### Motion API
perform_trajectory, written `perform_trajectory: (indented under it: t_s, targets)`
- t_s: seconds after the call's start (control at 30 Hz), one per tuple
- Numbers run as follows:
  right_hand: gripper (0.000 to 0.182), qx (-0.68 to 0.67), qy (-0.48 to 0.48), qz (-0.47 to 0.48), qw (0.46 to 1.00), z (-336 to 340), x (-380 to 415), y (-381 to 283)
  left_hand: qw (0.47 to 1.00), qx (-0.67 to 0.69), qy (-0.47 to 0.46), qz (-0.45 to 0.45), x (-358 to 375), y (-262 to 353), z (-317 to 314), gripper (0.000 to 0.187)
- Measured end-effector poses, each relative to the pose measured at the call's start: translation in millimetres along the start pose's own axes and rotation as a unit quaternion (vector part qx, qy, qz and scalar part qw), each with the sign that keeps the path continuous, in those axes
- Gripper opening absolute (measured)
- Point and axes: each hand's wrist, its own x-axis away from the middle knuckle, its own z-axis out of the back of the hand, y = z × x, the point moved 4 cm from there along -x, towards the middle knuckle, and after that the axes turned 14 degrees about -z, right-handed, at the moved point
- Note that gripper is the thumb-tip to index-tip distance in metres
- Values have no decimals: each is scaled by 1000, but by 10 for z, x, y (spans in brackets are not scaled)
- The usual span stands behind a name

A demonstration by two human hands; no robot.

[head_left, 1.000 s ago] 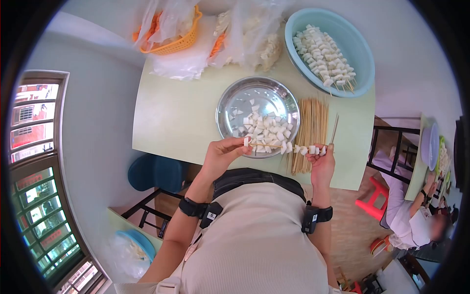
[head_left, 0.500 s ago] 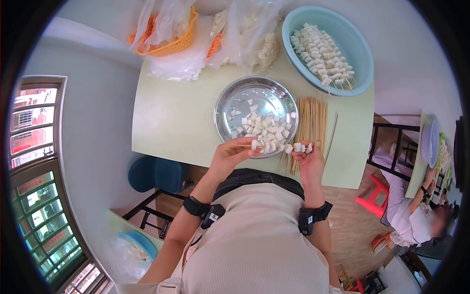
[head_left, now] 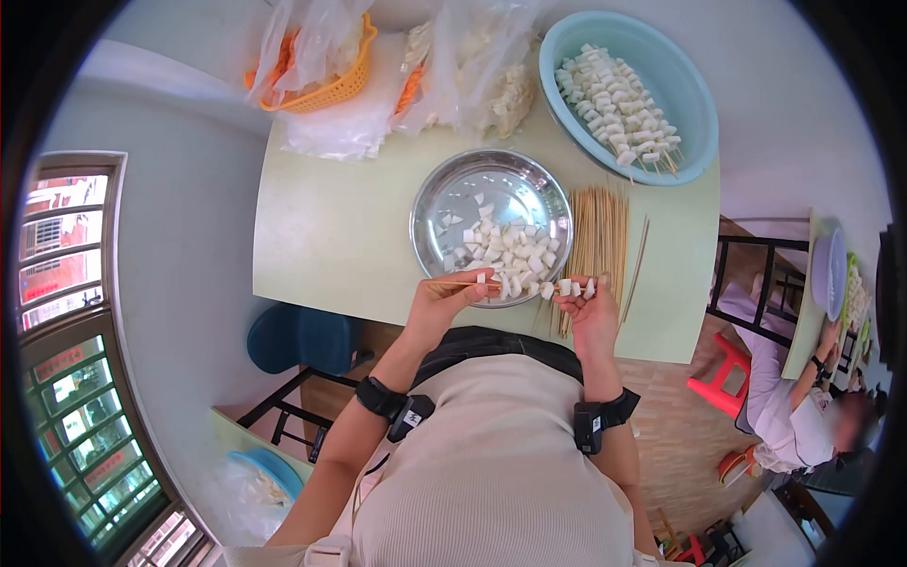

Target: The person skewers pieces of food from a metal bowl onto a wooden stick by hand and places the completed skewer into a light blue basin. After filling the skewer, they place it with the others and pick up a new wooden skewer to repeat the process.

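Note:
My left hand and my right hand hold one thin bamboo skewer level over the near rim of a steel bowl. The left fingers pinch a white cube on the skewer near its left end. The right fingers grip the other end, where several white cubes are threaded side by side. Loose white cubes lie in the bowl's near half.
A bundle of bare skewers lies right of the bowl on the pale green table. A blue basin of finished skewers, plastic bags and an orange basket stand behind. A blue stool is at left; another person sits at right.
Both hands have drawn left and nearer together. The skewer's bare left end now sticks out past the left fingers, with the cube pushed further along it.

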Motion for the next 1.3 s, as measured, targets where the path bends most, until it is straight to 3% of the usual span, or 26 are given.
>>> perform_trajectory:
  t_s: [0.63, 1.3]
  targets:
    - [51, 42, -1, 22, 999, -57, 58, 12, 999, 4, -4, 36, 21, -113, -23, 27]
    - [51, 37, 6, 12, 999, 7, -9, 75, 997, -2, 75, 8, -8, -163, 20, 13]
